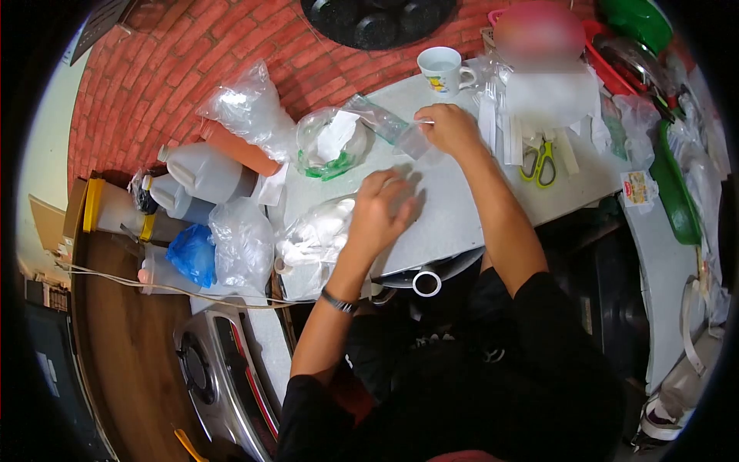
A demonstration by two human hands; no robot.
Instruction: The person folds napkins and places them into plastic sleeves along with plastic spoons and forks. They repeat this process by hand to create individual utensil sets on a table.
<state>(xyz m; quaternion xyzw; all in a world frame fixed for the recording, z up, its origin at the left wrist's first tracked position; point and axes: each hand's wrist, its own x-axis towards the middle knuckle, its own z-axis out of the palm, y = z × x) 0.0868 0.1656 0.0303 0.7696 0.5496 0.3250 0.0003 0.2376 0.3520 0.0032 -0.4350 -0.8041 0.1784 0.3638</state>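
My right hand (450, 129) is closed at the far side of the table, its fingertips pinching the edge of a small clear plastic bag (416, 143). A tiny white bit shows at the fingertips; I cannot make out what it is. Hovering over the table's middle, my left hand (381, 204) has its thumb and fingers apart and nothing visible in it. Below that hand lies a clear plastic bag with white contents (315, 235). Another clear bag with green edges and a white paper (335, 142) rests beyond it. A printed mug of clear liquid (442, 71) stands near my right hand.
Green-handled scissors (541, 165) and white plastic forks (487, 115) lie to the right. Plastic jugs (208, 173), a blue bag (192, 254) and a gas stove (223, 369) are at left. A green tray (677, 185) stands far right. A brick-patterned surface borders the table.
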